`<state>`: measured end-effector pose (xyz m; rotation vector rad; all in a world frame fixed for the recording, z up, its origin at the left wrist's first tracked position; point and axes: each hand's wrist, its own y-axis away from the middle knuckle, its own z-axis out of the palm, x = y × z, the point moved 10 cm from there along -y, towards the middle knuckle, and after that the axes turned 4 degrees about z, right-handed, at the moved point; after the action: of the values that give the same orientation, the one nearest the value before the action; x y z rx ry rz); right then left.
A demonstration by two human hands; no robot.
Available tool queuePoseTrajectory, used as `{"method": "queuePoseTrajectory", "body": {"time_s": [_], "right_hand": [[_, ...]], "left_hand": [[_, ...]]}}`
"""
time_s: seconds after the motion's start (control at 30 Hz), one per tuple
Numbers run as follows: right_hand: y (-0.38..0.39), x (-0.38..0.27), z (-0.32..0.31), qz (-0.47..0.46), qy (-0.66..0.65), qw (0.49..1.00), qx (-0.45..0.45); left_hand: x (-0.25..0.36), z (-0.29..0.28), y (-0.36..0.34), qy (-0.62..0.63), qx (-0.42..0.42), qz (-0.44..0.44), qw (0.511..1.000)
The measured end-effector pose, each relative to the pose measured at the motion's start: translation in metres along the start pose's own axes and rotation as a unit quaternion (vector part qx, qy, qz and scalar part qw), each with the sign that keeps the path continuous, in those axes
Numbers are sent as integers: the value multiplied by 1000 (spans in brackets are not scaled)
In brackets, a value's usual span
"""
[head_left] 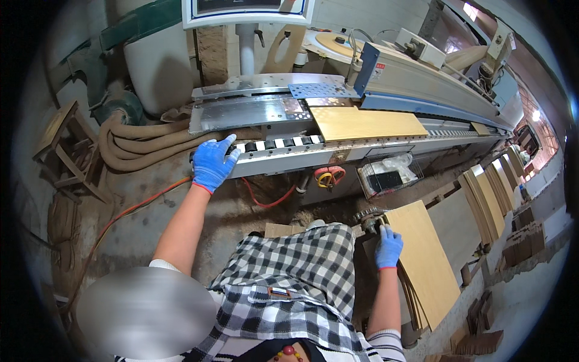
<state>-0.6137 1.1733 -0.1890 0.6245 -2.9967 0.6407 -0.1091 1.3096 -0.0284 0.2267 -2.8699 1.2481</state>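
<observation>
My left hand (214,163), in a blue glove, rests on the near-left end of the roller rail (277,145) of a long machine, its fingers apart and partly curled over the end. A pale wooden board (368,123) lies flat on the machine to the right of that hand, beside a perforated blue plate (319,91). My right hand (388,247), also gloved in blue, is low at the right, its fingers closed on the left edge of the top board (422,259) in a stack of similar wooden boards.
Brown hoses (129,148), a wooden stool (66,145) and a red air hose (151,202) are at the left. A wire basket (371,184) and orange-handled scissors (330,176) hang below the machine. More board stacks (485,202) stand at the right. A screen panel (247,15) is above.
</observation>
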Motion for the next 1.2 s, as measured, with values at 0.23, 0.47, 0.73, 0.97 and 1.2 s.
{"method": "queuePoseTrajectory", "body": {"time_s": [0.23,0.47,0.73,0.97,1.2], "right_hand": [[119,39,-20,262,-261,924,100],[239,155,81,622,-701,292,191],[229,89,68,536,-779,314,80],[280,160,71,512,-786,154,310],[282,167,5,465,-782,305,281]], "left_hand": [[-2,4,-1,-1,1,-14,1000],[0,-3,3,-10,28,2,1000],[2,-4,0,-4,9,-4,1000],[3,-9,1,-15,25,15,999],[0,0,1,18,-13,6,1000]]}}
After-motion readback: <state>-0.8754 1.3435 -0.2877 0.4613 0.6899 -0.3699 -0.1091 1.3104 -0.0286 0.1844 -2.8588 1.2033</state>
